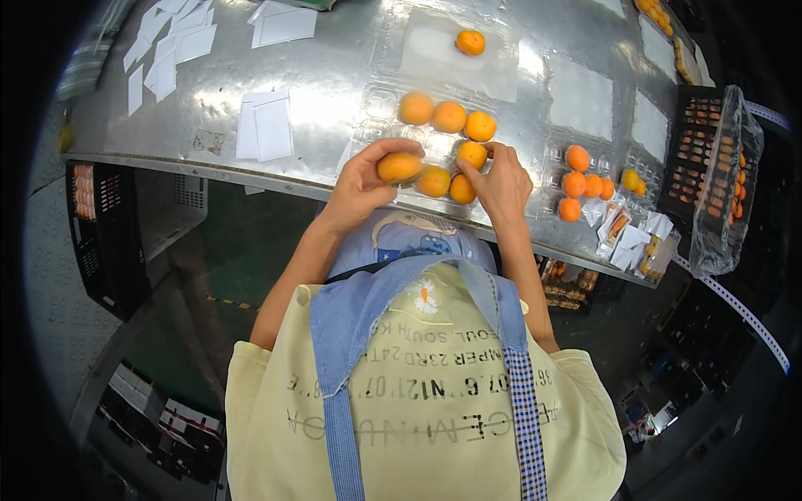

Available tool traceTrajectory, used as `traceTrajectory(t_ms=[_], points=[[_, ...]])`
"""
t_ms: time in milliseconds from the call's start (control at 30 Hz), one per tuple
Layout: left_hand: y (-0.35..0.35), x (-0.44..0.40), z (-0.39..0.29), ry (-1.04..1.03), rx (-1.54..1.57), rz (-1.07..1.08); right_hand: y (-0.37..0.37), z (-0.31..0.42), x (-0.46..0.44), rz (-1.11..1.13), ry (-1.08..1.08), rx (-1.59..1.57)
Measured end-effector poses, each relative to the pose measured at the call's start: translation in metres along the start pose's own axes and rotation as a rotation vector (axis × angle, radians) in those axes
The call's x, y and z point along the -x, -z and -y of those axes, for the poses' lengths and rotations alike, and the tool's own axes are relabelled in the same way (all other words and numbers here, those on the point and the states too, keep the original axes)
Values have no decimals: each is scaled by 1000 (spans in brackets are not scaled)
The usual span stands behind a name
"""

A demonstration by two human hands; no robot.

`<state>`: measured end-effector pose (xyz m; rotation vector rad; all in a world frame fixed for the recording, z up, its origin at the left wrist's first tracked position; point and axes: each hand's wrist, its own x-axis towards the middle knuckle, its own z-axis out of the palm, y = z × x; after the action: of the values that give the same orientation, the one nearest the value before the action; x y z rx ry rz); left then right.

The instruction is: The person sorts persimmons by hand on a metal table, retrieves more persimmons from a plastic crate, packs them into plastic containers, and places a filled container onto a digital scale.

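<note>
At the table's near edge, my left hand [361, 182] is closed around a mandarin [399, 168], thumb below and fingers above. My right hand [505, 185] pinches another mandarin [472, 154] between thumb and fingers. Both are over a clear plastic tray [380, 131], whose outline is hard to make out. Two mandarins [433, 181] sit between my hands on the near side, the right one partly behind my right thumb. A row of three mandarins [449, 117] lies just beyond. Farther back, a single mandarin [470, 43] rests on a clear tray with a white liner [434, 71].
White cards [266, 125] lie on the metal table [326, 79], with more at the far left. To the right are several oranges [575, 184] in a clear tray and small packets [632, 242]. A black crate [692, 154] with plastic film stands beyond; another crate [104, 238] is below left.
</note>
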<state>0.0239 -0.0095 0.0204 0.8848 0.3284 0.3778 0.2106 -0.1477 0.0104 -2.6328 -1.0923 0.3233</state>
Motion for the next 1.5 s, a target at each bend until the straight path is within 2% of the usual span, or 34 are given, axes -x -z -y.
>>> traceTrajectory(t_ms=[167, 367, 467, 567, 667, 800, 900, 933, 1033, 1133, 1233, 1433, 1500], points=[[1, 2, -1, 82, 29, -76, -7, -5, -3, 1, -16, -105], [3, 1, 2, 110, 22, -117, -14, -18, -3, -10, 100, -244], [3, 0, 4, 138, -23, -162, 0, -12, -2, 61, -8, -458], [3, -3, 4, 219, -135, -194, 8, -13, 4, -56, 147, -581], [-5, -12, -3, 339, -273, -114, 28, 0, 9, -105, 316, -608], [-27, -18, -1, 292, -219, -65, 46, 23, 9, -111, 554, -611], [-25, -17, -2, 415, 104, 45, 54, 36, 10, -54, 548, -691], [-21, -16, 2, 389, 70, 45, 53, 35, 11, 53, 452, -870], [-21, -13, 2, 356, -31, -2, 51, 45, 15, 188, 160, -1066], [-20, -10, 4, 337, -25, -76, 47, 46, 12, 232, 98, -1211], [-13, -9, 7, 333, 46, 80, 47, 47, 9, 200, 5, -1331], [-19, -12, 6, 407, 160, 24, 49, 44, 6, 211, -2, -1223], [-22, -14, 5, 454, 133, -80, 65, 50, 5, 170, 291, -923]])
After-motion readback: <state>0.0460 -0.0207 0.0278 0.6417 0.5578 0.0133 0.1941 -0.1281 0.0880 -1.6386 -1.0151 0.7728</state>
